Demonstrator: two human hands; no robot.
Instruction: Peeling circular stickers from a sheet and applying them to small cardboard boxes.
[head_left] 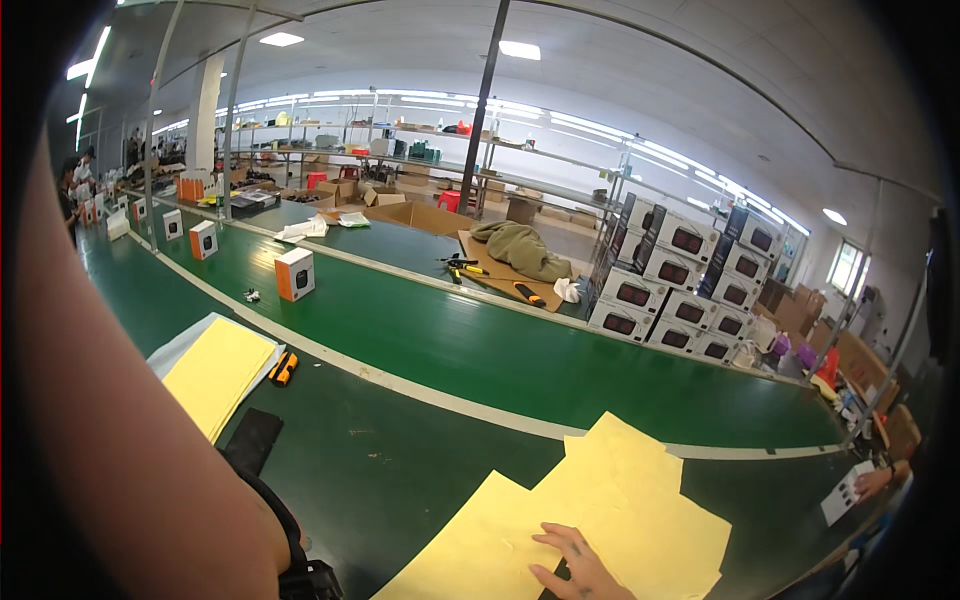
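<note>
My right hand [582, 568] lies palm down on several overlapping yellow sheets [640, 500] at the front of the dark green table. Its fingers are spread, and the thumb is apart from them. Part of a dark object [556, 582] shows beneath the hand; its kind is unclear. My left forearm [160, 430], wearing a black strap near the wrist, crosses the left side, and the left hand is out of view below. Beyond that arm lies a stack of yellow sheets [222, 372] on a white sheet, beside a small orange and black object [284, 369] and a flat black object [255, 440].
A green conveyor belt [430, 340] runs across, carrying small orange-and-white boxes [295, 275]. Stacked white cartons [665, 290], a greenish cloth [520, 250] and pliers [465, 268] sit along its far side. At right, another person's hand [874, 484] touches a white box [845, 495].
</note>
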